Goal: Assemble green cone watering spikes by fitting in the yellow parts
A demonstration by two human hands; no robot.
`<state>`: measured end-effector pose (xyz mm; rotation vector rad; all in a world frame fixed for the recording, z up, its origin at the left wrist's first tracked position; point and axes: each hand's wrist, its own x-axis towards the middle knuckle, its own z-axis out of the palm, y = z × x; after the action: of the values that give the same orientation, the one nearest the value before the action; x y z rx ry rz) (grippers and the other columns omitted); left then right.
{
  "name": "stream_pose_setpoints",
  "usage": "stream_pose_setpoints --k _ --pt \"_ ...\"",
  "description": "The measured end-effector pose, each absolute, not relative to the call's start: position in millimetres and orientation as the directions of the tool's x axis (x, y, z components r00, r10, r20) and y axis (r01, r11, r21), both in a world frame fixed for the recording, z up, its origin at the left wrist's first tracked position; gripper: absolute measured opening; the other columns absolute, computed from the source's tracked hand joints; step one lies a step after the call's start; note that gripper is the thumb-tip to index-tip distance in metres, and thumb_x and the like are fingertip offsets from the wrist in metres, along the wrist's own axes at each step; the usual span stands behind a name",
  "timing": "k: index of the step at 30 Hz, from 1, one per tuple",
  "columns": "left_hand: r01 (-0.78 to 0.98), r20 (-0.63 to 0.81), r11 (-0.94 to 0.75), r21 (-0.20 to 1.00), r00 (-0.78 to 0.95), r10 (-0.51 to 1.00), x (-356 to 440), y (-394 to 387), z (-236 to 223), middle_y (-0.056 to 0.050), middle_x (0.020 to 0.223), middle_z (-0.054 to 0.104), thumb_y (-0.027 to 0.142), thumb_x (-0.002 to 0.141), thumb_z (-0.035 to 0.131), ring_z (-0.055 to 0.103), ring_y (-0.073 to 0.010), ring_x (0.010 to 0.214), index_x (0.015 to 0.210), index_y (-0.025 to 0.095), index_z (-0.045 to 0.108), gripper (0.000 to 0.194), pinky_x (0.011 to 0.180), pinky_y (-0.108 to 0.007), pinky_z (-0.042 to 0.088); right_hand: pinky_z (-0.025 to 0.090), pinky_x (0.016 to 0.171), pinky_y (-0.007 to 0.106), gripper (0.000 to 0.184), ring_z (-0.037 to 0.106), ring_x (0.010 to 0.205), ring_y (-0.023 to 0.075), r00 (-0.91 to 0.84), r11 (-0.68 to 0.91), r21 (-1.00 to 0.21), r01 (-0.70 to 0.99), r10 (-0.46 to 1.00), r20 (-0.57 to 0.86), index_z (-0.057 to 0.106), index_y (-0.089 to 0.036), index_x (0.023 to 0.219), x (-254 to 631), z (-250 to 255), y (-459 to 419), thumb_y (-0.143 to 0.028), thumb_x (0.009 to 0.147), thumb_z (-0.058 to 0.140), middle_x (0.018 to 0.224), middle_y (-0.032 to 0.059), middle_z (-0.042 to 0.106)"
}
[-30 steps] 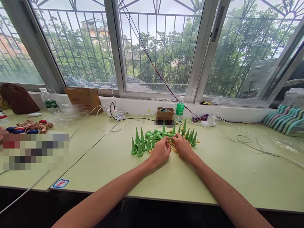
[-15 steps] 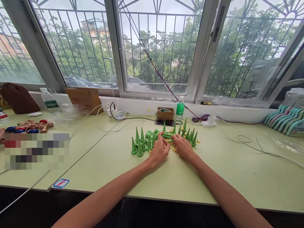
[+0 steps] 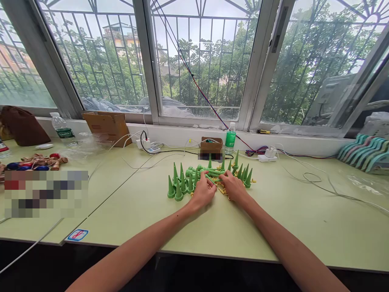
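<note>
My left hand (image 3: 204,190) is closed on a slim green plastic piece (image 3: 209,178) that slants between its fingers. Close by on the right, my right hand (image 3: 233,186) has its fingers bent together over small yellow parts (image 3: 223,190); what they hold, if anything, is hidden. Several green plastic cone spikes (image 3: 178,192) with round bases stand upright left of my hands, and more green spikes (image 3: 248,178) stand to the right. Beyond my fingers lies a heap of green pieces (image 3: 191,172), on their sides, partly covered by my hands.
A small cardboard box (image 3: 212,144) and a green-labelled bottle (image 3: 230,138) stand behind the spikes. Cables and a white power strip (image 3: 267,158) run along the back. Wooden toys (image 3: 39,162) lie on the left, and hangers (image 3: 367,154) are stacked far right.
The slim green piece in my left hand has tilted, and the fingertips of my two hands are slightly further apart. The standing spikes have not moved.
</note>
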<state>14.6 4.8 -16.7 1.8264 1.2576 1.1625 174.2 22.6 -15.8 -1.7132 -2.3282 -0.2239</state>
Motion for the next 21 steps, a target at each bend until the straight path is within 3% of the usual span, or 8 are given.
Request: stream_pose_setpoints --k 9,21 --pt "0.362 0.256 -0.295 0.884 0.154 0.954 14.6 0.6 -11.3 -0.001 0.077 0.061 0.017 0.076 0.057 0.059 -0.0159 0.071 0.127 0.015 0.040 0.053 0.064 -0.027 0.044 0.024 0.051 0.024 0.025 0.053 0.059 0.0094 -0.289 0.314 -0.015 0.949 0.889 0.355 0.060 -0.023 0.102 175.1 -12.7 19.9 -0.009 0.089 0.044 0.106 0.0045 0.050" --pt "0.405 0.259 -0.320 0.857 0.200 0.945 13.2 1.6 -10.8 -0.002 0.079 0.063 0.016 0.076 0.056 0.058 -0.0158 0.070 0.118 0.016 0.051 0.042 0.062 -0.027 0.043 0.029 0.050 0.023 0.020 0.054 0.060 0.0094 -0.280 0.402 -0.112 0.909 0.787 0.549 0.058 -0.021 0.105 175.1 -14.8 23.6 -0.019 0.098 0.040 0.109 0.0058 0.053"
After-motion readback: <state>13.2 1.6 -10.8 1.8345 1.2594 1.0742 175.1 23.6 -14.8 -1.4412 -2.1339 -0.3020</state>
